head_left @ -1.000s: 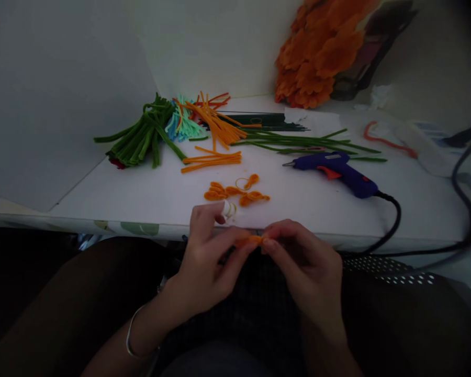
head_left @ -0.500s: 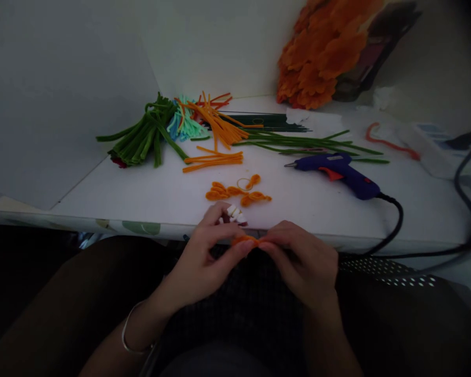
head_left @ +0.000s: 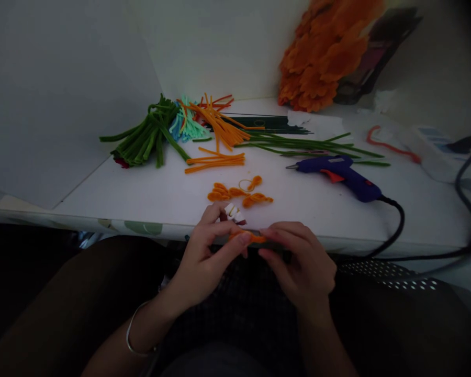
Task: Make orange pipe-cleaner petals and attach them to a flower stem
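Left hand point(head_left: 209, 256): thumb and fingers are pinching one end of an orange strip point(head_left: 256, 238).
Right hand point(head_left: 308, 259): thumb and index are standing parted at the strip's other end; cannot tell whether any of its fingers are gripping.
Orange strip: lying left of the glue gun point(head_left: 339, 175), nearer the body. Hazard: the left pinch may be bearing it alone, so loosening could be dropping it.
White wrap point(head_left: 233, 212): covering a left finger, left of the glue gun; its bulk could be brushing the loops out of place.
Orange loops point(head_left: 258, 199): lying left of the glue gun, near the wrap.
Nozzle point(head_left: 292, 166): pointing left from the glue gun; if hot, it could be burning a straying hand.
Green stems point(head_left: 310, 142): lying just beyond the glue gun; heat could be scorching them.
Cord point(head_left: 401, 225): curving nearer from the glue gun; a snagging right arm could be dragging everything.
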The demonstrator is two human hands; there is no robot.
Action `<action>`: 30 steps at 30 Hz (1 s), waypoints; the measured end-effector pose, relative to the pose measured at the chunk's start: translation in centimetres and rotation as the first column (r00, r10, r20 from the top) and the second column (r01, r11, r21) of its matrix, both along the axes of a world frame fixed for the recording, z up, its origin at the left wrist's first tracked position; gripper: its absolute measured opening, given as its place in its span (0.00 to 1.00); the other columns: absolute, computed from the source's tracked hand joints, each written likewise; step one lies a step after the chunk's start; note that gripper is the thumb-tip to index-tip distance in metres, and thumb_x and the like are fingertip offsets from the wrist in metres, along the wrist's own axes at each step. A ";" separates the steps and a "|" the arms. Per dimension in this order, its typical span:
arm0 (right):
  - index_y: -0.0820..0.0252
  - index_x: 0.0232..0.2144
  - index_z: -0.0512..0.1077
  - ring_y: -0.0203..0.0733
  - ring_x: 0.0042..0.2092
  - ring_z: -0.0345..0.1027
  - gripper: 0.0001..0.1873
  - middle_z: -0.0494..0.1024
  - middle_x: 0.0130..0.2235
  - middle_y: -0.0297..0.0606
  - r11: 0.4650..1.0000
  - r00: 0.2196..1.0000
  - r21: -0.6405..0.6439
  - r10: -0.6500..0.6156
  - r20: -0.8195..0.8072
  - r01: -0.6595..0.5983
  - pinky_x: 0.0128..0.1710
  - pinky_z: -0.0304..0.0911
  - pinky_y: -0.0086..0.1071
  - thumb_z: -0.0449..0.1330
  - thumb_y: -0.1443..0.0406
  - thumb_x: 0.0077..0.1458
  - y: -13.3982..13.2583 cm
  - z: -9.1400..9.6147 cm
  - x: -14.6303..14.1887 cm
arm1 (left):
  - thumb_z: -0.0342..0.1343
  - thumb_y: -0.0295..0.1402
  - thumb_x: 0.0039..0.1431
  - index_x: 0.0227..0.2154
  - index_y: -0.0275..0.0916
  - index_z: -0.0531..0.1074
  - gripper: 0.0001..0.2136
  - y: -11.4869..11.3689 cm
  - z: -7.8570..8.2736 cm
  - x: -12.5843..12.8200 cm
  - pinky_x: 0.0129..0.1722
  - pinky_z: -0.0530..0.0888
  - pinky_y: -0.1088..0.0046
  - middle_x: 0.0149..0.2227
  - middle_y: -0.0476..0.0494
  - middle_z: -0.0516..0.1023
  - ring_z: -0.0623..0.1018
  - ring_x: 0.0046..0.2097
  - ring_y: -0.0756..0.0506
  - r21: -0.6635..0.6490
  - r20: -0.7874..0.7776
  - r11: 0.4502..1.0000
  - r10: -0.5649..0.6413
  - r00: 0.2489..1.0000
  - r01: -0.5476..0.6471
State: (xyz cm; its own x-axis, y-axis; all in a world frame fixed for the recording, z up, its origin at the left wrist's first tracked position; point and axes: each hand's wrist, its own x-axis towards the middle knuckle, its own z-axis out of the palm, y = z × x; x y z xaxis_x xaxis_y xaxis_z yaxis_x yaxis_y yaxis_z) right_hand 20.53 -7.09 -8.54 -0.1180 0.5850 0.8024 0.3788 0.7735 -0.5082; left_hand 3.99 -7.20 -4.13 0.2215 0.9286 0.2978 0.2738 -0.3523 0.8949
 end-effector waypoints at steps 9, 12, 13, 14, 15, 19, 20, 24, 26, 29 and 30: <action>0.60 0.41 0.73 0.42 0.34 0.70 0.17 0.77 0.32 0.39 0.983 0.999 0.184 -0.025 0.032 0.018 0.31 0.69 0.36 0.62 0.78 0.48 0.7 -0.6 0.1 | 0.54 0.32 0.60 0.24 0.40 0.74 0.10 -0.3 -0.1 0.1 0.42 0.67 0.67 0.33 0.47 0.63 0.67 0.40 0.47 -0.036 -0.026 0.997 -0.062 0.998 0.061; 0.60 0.35 0.72 0.38 0.31 0.68 0.12 0.75 0.30 0.37 0.998 1.000 0.061 0.010 0.008 -0.010 0.29 0.66 0.33 0.60 0.78 0.50 0.4 -0.4 -0.1 | 0.57 0.31 0.57 0.30 0.41 0.77 0.04 -0.3 -0.3 -0.3 0.42 0.67 0.67 0.38 0.45 0.64 0.67 0.42 0.46 0.080 -0.104 0.996 -0.023 0.994 0.032; 0.60 0.34 0.71 0.37 0.30 0.67 0.10 0.75 0.29 0.36 1.000 1.000 0.021 0.023 -0.003 -0.023 0.29 0.66 0.32 0.59 0.78 0.51 0.3 -0.3 -0.1 | 0.58 0.30 0.56 0.31 0.41 0.77 0.03 -0.2 -0.4 -0.5 0.42 0.68 0.67 0.40 0.44 0.64 0.67 0.43 0.45 0.125 -0.141 0.992 -0.006 0.990 0.023; 0.60 0.33 0.70 0.36 0.30 0.67 0.09 0.74 0.28 0.35 0.999 0.999 -0.019 0.032 -0.012 -0.032 0.29 0.65 0.32 0.58 0.77 0.52 0.2 -0.2 -0.2 | 0.59 0.30 0.55 0.32 0.42 0.77 0.03 -0.1 -0.5 -0.7 0.42 0.68 0.67 0.41 0.43 0.64 0.67 0.43 0.45 0.170 -0.185 0.985 0.011 0.983 0.021; 0.60 0.32 0.70 0.36 0.30 0.66 0.08 0.73 0.28 0.34 0.997 0.999 -0.062 0.037 -0.018 -0.038 0.29 0.64 0.31 0.57 0.77 0.53 0.0 -0.1 -0.3 | 0.59 0.30 0.55 0.32 0.42 0.78 0.03 0.0 -0.6 -0.9 0.42 0.67 0.66 0.41 0.43 0.65 0.66 0.44 0.44 0.224 -0.230 0.974 0.033 0.973 0.020; 0.59 0.27 0.67 0.33 0.26 0.63 0.08 0.70 0.25 0.31 0.948 0.996 -0.310 0.055 -0.065 -0.072 0.26 0.60 0.28 0.55 0.72 0.57 -0.4 0.6 -0.3 | 0.61 0.29 0.53 0.31 0.45 0.77 0.04 0.4 -1.2 -1.4 0.43 0.64 0.62 0.43 0.43 0.66 0.66 0.44 0.42 0.611 -0.349 0.792 0.252 0.903 0.015; 0.59 0.26 0.67 0.33 0.25 0.62 0.09 0.68 0.23 0.30 0.923 0.994 -0.374 0.067 -0.083 -0.093 0.25 0.59 0.28 0.54 0.71 0.58 -0.5 0.7 -0.3 | 0.62 0.29 0.52 0.30 0.45 0.77 0.04 0.4 -1.3 -1.5 0.43 0.64 0.62 0.42 0.44 0.67 0.66 0.44 0.42 0.694 -0.345 0.720 0.315 0.884 0.014; 0.58 0.25 0.67 0.32 0.24 0.61 0.10 0.66 0.22 0.29 0.893 0.990 -0.437 0.063 -0.124 -0.111 0.24 0.57 0.27 0.54 0.69 0.59 -0.5 1.0 0.1 | 0.60 0.37 0.54 0.32 0.44 0.75 0.04 0.0 -1.0 -1.6 0.43 0.65 0.61 0.42 0.43 0.66 0.66 0.43 0.41 0.596 -0.331 0.802 0.303 0.894 -0.051; 0.58 0.27 0.68 0.33 0.27 0.63 0.08 0.69 0.25 0.30 0.941 0.995 -0.334 0.016 -0.096 -0.048 0.26 0.59 0.28 0.55 0.71 0.58 -0.4 0.9 0.1 | 0.53 0.36 0.60 0.33 0.42 0.74 0.06 -0.2 -0.6 -1.7 0.44 0.66 0.62 0.42 0.43 0.65 0.67 0.43 0.43 0.377 -0.296 0.923 0.197 0.935 -0.076; 0.57 0.32 0.69 0.36 0.30 0.66 0.07 0.73 0.29 0.33 0.986 0.999 -0.163 -0.027 -0.026 0.022 0.29 0.62 0.31 0.56 0.74 0.56 -0.1 0.5 0.0 | 0.49 0.33 0.62 0.33 0.41 0.72 0.07 -0.2 -0.1 -1.5 0.44 0.66 0.66 0.40 0.45 0.64 0.67 0.42 0.45 0.198 -0.197 0.978 0.109 0.974 -0.070; 0.57 0.33 0.70 0.37 0.31 0.67 0.08 0.74 0.29 0.34 0.992 1.000 -0.125 -0.027 -0.004 0.026 0.30 0.62 0.32 0.57 0.74 0.55 0.0 0.4 0.0 | 0.51 0.33 0.62 0.33 0.42 0.72 0.06 -0.1 -0.1 -1.4 0.45 0.66 0.66 0.39 0.45 0.64 0.67 0.42 0.46 0.180 -0.179 0.981 0.099 0.979 -0.066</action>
